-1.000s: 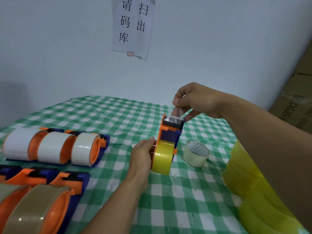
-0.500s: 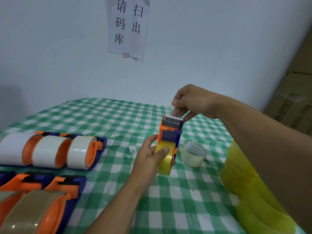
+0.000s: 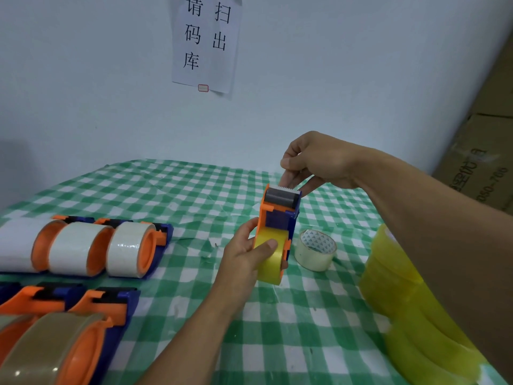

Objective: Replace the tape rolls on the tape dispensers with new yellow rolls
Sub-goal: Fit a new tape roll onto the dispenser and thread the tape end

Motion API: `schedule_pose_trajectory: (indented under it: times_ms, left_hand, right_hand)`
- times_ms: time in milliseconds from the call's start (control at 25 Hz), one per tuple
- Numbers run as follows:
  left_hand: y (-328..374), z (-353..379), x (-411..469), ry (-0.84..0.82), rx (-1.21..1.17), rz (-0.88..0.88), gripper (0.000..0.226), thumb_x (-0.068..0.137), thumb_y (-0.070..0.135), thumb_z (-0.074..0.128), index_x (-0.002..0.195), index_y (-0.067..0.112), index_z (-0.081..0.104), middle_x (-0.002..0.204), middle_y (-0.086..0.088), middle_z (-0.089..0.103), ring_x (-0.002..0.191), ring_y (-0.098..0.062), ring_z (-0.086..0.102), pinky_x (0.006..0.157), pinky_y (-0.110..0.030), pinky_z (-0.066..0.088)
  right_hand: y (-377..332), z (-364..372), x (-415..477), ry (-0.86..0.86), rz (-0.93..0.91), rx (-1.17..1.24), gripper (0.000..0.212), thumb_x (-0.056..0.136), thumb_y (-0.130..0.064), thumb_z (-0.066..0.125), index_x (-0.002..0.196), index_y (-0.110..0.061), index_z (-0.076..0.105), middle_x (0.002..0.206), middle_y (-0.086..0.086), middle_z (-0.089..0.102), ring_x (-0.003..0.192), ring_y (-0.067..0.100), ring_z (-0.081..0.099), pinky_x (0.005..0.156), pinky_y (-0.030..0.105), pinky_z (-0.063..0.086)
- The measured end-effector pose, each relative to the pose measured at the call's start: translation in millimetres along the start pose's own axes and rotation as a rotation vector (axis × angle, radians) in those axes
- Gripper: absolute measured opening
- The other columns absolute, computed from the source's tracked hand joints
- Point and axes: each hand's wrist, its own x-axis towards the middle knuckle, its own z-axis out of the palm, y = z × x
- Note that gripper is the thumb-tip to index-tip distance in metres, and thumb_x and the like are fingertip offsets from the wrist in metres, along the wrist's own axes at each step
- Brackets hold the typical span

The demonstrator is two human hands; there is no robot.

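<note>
Threading judged nearly done: pull the tape end taut over the roller (image 3: 280, 197) onto the toothed blade (image 3: 284, 188), braking the yellow roll (image 3: 270, 263) so it cannot spin. The dispenser (image 3: 277, 219) is held upright near the middle of the tabletop (image 3: 194, 190). The left hand (image 3: 244, 254) grips it from the left, thumb on the roll; the right hand (image 3: 313, 162) arches over from above, fingers (image 3: 287, 177) pinched narrow, seemingly on the tape end

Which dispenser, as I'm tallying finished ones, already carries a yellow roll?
The upright dispenser gripped by the left hand: its roll is yellow. Those lying at the left carry white rolls or brown rolls.
</note>
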Motion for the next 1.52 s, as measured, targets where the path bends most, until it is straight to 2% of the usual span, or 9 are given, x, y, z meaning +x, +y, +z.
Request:
schedule_pose_trajectory:
  times_ms: [160, 360, 480, 720, 840, 1000, 1200, 1400, 1520]
  left_hand:
    - [-1, -3, 1, 0.016, 0.052, 0.0, 0.032, 0.101, 0.033, 0.048, 0.117, 0.021, 0.073, 0.111, -0.012, 0.074, 0.101, -0.03, 0.069, 0.09, -0.047, 0.055]
    - [-4, -13, 10, 0.191, 0.12, -0.025, 0.039, 0.087, 0.011, 0.049, 0.113, 0.03, 0.073, 0.126, -0.005, 0.067, 0.112, -0.023, 0.065, 0.087, -0.038, 0.052]
    - [-3, -13, 9, 0.13, -0.023, -0.111, 0.052, 0.092, -0.01, 0.045, 0.124, 0.025, 0.067, 0.113, -0.005, 0.074, 0.087, -0.023, 0.075, 0.071, -0.04, 0.058]
    - [-3, -9, 8, 0.083, 0.012, -0.125, 0.04, 0.099, -0.007, 0.045, 0.119, 0.02, 0.067, 0.106, -0.015, 0.074, 0.074, -0.025, 0.076, 0.07, -0.046, 0.059]
    - [-5, -10, 8, 0.068, 0.023, -0.098, 0.039, 0.098, -0.006, 0.047, 0.118, 0.02, 0.068, 0.11, -0.016, 0.073, 0.081, -0.029, 0.076, 0.074, -0.049, 0.059]
    - [-11, -13, 12, 0.038, 0.073, -0.083, 0.041, 0.096, -0.009, 0.049, 0.122, 0.017, 0.067, 0.118, -0.019, 0.07, 0.106, -0.046, 0.067, 0.089, -0.069, 0.05]
    - [-9, -12, 9, -0.038, 0.126, -0.081, 0.039, 0.097, -0.007, 0.048, 0.118, 0.018, 0.069, 0.11, -0.01, 0.075, 0.094, -0.033, 0.072, 0.09, -0.068, 0.049]
    - [-10, -12, 9, -0.048, 0.108, -0.066, 0.039, 0.097, -0.005, 0.049, 0.112, 0.022, 0.074, 0.107, -0.011, 0.075, 0.09, -0.033, 0.069, 0.088, -0.07, 0.048]
    - [-13, -12, 12, -0.031, 0.115, -0.027, 0.043, 0.093, -0.012, 0.051, 0.112, 0.019, 0.075, 0.107, -0.015, 0.075, 0.087, -0.034, 0.066, 0.084, -0.067, 0.048]
  right_hand:
    - [0, -1, -2, -0.018, 0.002, 0.021, 0.013, 0.105, -0.013, 0.052, 0.095, -0.008, 0.058, 0.087, 0.012, 0.079, 0.076, 0.017, 0.074, 0.066, 0.032, 0.059]
    - [5, -5, -3, -0.052, -0.004, 0.122, 0.01, 0.103, -0.012, 0.054, 0.096, -0.008, 0.059, 0.093, 0.017, 0.078, 0.083, 0.023, 0.073, 0.078, 0.041, 0.061]
    - [7, -3, -2, -0.069, -0.009, 0.201, 0.011, 0.102, -0.011, 0.056, 0.093, -0.008, 0.06, 0.094, 0.019, 0.077, 0.084, 0.025, 0.072, 0.082, 0.045, 0.059]
    - [9, 6, -2, -0.039, 0.032, 0.252, 0.012, 0.099, -0.008, 0.057, 0.087, -0.007, 0.059, 0.083, 0.019, 0.076, 0.071, 0.023, 0.07, 0.061, 0.033, 0.058]
    - [9, 10, -3, 0.0, 0.042, 0.236, 0.01, 0.097, -0.009, 0.057, 0.088, -0.005, 0.059, 0.081, 0.018, 0.075, 0.063, 0.02, 0.067, 0.055, 0.029, 0.056]
    - [17, 13, -1, 0.007, 0.043, 0.221, 0.023, 0.094, -0.009, 0.058, 0.072, -0.009, 0.052, 0.071, 0.012, 0.064, 0.056, 0.015, 0.062, 0.053, 0.028, 0.053]
    - [29, 15, 1, -0.016, 0.084, 0.276, 0.033, 0.092, -0.007, 0.06, 0.061, -0.014, 0.051, 0.059, 0.003, 0.051, 0.054, 0.016, 0.054, 0.055, 0.029, 0.054]
    - [37, 23, -1, -0.006, 0.168, 0.431, 0.024, 0.092, -0.008, 0.058, 0.068, -0.011, 0.058, 0.056, 0.001, 0.056, 0.05, 0.014, 0.056, 0.05, 0.026, 0.052]
    - [46, 36, 1, -0.014, 0.27, 0.583, 0.019, 0.091, -0.01, 0.054, 0.072, -0.016, 0.055, 0.062, 0.002, 0.06, 0.056, 0.016, 0.06, 0.061, 0.03, 0.055]
